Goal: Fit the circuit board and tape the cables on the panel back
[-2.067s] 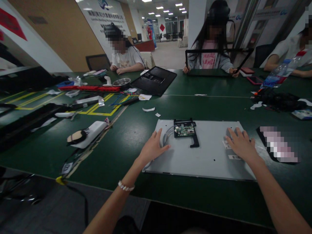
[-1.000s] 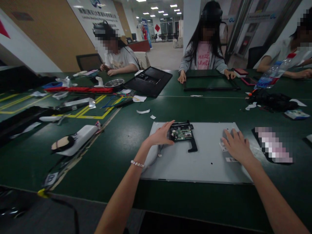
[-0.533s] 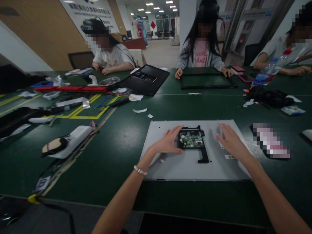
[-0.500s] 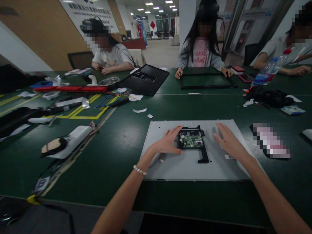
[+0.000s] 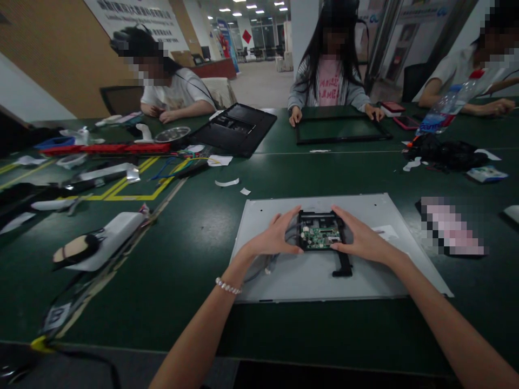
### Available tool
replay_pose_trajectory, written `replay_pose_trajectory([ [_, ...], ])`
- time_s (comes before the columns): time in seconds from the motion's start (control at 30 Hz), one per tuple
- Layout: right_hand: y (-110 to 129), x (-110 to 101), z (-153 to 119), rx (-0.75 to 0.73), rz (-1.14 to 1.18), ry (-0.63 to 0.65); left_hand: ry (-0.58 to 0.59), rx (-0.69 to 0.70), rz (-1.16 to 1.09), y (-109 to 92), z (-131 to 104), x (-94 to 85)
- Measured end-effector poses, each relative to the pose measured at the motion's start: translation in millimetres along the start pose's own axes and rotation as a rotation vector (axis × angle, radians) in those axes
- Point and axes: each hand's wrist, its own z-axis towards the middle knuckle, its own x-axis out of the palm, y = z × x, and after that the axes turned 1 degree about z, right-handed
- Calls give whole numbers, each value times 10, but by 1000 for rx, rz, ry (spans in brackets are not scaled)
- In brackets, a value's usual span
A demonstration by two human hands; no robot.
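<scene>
A green circuit board in a black plastic bracket lies on the back of a flat grey-white panel. My left hand grips the left side of the bracketed board, thumb at the near corner and fingers at the far one. On the opposite side my right hand holds the board the same way, thumb close to its front edge. Thin grey cables run from under my left hand across the panel. A beaded bracelet circles my left wrist.
Across the green table a co-worker's hands rest on a black frame. A black plastic cover lies left of it. A phone is right of the panel; a white handheld object lies left. Bottles stand at right.
My right hand has moved left from above the panel onto the right side of the board. My left hand stays at the board's left side. The view has shifted slightly.
</scene>
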Motion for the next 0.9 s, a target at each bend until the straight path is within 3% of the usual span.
replay_pose_trajectory([
  [0.23,28,45,-16,-25,-110,9,28,50,110,39,-16,33],
  [0.6,120,178,-1,-22,-118,15,150,25,27,180,-124,-205],
  [0.67,133,189,-22,-18,-104,8,63,1,-19,212,-129,-288],
  [0.73,146,205,-48,-13,-97,2,-151,-98,-3,295,-109,-407],
  [0.83,158,234,-76,-8,-102,-15,-495,-367,168,506,-30,-623],
  [0.9,158,247,-78,-17,-107,-24,-548,-515,334,658,35,-751],
])
